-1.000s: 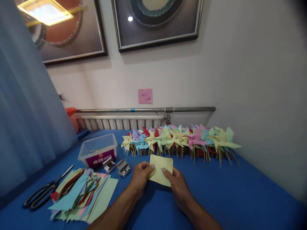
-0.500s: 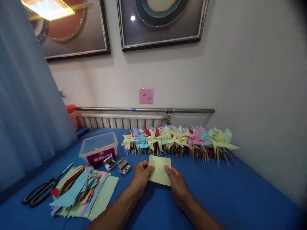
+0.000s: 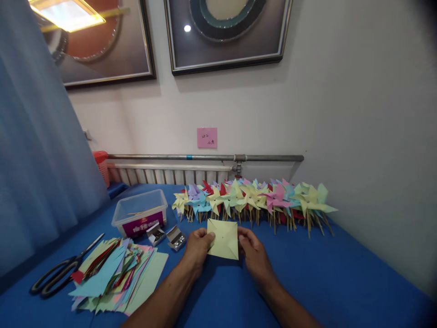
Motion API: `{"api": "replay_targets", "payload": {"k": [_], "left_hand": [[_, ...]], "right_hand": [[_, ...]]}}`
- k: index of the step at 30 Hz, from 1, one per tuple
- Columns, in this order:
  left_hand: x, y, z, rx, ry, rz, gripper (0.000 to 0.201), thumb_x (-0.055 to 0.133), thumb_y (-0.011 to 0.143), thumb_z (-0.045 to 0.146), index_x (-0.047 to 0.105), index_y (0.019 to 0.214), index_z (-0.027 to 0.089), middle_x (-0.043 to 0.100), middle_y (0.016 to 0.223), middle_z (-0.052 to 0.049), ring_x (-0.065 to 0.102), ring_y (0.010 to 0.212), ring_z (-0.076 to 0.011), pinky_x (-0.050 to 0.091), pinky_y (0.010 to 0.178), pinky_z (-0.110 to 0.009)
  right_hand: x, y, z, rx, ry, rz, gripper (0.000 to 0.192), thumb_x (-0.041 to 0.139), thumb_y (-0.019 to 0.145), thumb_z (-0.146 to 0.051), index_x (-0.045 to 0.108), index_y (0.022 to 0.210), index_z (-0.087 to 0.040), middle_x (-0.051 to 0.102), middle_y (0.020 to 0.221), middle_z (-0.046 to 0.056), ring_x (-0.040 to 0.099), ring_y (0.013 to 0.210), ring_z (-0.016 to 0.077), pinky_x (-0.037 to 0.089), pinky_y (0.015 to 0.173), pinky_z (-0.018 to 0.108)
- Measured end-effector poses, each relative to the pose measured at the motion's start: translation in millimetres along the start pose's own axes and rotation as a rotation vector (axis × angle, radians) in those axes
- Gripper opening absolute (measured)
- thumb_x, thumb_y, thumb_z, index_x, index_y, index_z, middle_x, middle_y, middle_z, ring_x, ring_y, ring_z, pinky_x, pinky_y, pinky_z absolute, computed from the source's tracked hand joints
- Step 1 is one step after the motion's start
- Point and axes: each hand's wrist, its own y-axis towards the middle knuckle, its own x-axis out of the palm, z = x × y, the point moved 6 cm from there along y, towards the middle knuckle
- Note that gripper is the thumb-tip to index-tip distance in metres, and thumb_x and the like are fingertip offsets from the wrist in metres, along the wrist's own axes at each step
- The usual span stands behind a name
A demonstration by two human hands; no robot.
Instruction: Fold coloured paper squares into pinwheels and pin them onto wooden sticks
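Paper square (image 3: 224,246), left edge pinched by left hand (image 3: 198,247); right hand (image 3: 253,254) at right edge, hold unclear.

A pink note (image 3: 207,137) with handwriting is on the pale wall (image 3: 358,105). Above the note hangs a framed picture (image 3: 227,52); at the note's upper left, a second picture (image 3: 126,59). Below the note runs a grey pipe (image 3: 273,158), above a white radiator (image 3: 170,167). Far left of the note are a red basket (image 3: 103,169) and a blue curtain (image 3: 37,136).
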Motion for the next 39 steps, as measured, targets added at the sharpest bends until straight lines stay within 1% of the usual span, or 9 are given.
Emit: {"api": "replay_targets", "payload": {"k": [5,10,15,19,22,25,27,31,39], "left_hand": [[-1.6,-1.0,2.6,-0.067,-0.057,-0.002,0.034,0.087,0.055,0.033,0.064,0.072,0.014,0.069,0.062,-0.004,0.059,0.053,-0.0145,0.044,0.054,-0.026],[-0.1,-2.6,-0.5,-0.159,-0.055,-0.047,0.029,0.082,0.063,0.031,0.064,0.079,0.014,0.070,0.068,-0.005,0.060,0.054,-0.0158,0.042,0.050,-0.026],[0.0,-3.0,-3.2,-0.174,-0.084,-0.076,0.027,0.082,0.065,0.028,0.062,0.078,0.015,0.069,0.068,-0.004,0.060,0.055,-0.0146,0.044,0.053,-0.026],[2.8,-3.9,-6.1,-0.191,-0.068,-0.124,0.030,0.084,0.063,0.030,0.064,0.080,0.014,0.067,0.065,-0.003,0.058,0.054,-0.0140,0.042,0.052,-0.025],[1.2,-2.1,-2.9,-0.177,-0.056,-0.112,0.037,0.086,0.064,0.039,0.064,0.081,0.014,0.066,0.065,-0.002,0.058,0.054,-0.0133,0.040,0.052,-0.024],[-6.7,0.1,10.2,-0.075,-0.033,0.006,0.044,0.086,0.064,0.049,0.064,0.081,0.014,0.069,0.070,-0.004,0.060,0.057,-0.0130,0.039,0.053,-0.023],[-3.8,-1.8,18.9,-0.024,-0.048,-0.029,0.048,0.084,0.065,0.054,0.067,0.082,0.013,0.072,0.074,-0.007,0.064,0.063,-0.0156,0.042,0.058,-0.024],[15.7,-13.2,24.4,-0.034,-0.147,-0.278,0.050,0.079,0.071,0.060,0.071,0.079,0.011,0.074,0.075,-0.012,0.067,0.068,-0.0217,0.048,0.066,-0.030],[14.2,-12.8,13.6,-0.039,-0.093,-0.192,0.049,0.096,0.045,0.040,0.069,0.074,0.011,0.073,0.066,-0.009,0.063,0.055,-0.0171,0.049,0.061,-0.029]], "right_hand": [[-5.5,-0.6,-18.5,-0.231,-0.468,-0.021,0.064,0.056,0.085,-0.027,0.048,0.149,-0.027,0.062,0.131,0.010,0.066,0.099,0.0236,0.057,0.085,0.040],[4.3,-10.1,-26.7,-0.465,-0.758,-0.130,0.071,0.053,0.084,-0.015,0.043,0.152,-0.033,0.047,0.149,0.008,0.050,0.135,0.0263,0.043,0.112,0.047],[8.9,-16.5,-32.8,-0.644,-0.932,-0.114,0.061,0.053,0.078,-0.005,0.063,0.133,-0.031,0.045,0.152,0.010,0.045,0.139,0.0300,0.041,0.113,0.054],[12.2,-21.7,-47.1,-0.733,-0.966,-0.073,0.031,0.060,0.081,-0.012,0.076,0.101,-0.028,0.051,0.150,0.009,0.041,0.142,0.0354,0.036,0.112,0.060],[9.3,-20.5,-53.8,-0.633,-0.824,-0.062,0.015,0.062,0.089,-0.028,0.077,0.089,-0.028,0.063,0.136,0.009,0.048,0.136,0.0353,0.036,0.112,0.057],[5.5,-13.3,-41.1,-0.339,-0.510,-0.124,0.029,0.061,0.091,-0.047,0.076,0.087,-0.023,0.076,0.100,0.009,0.067,0.100,0.0305,0.050,0.095,0.046],[4.6,-9.1,-25.7,-0.129,-0.258,-0.137,0.042,0.067,0.084,-0.060,0.076,0.090,-0.019,0.076,0.085,0.007,0.068,0.078,0.0267,0.055,0.079,0.041],[7.6,-4.6,-5.8,0.041,0.025,-0.112,0.055,0.082,0.067,-0.064,0.076,0.094,-0.017,0.079,0.083,0.008,0.069,0.071,0.0253,0.054,0.071,0.037],[17.7,-15.5,-14.0,0.138,0.235,-0.134,0.053,0.086,0.069,-0.056,0.076,0.106,-0.018,0.081,0.093,0.010,0.074,0.084,0.0292,0.057,0.076,0.040]]}}
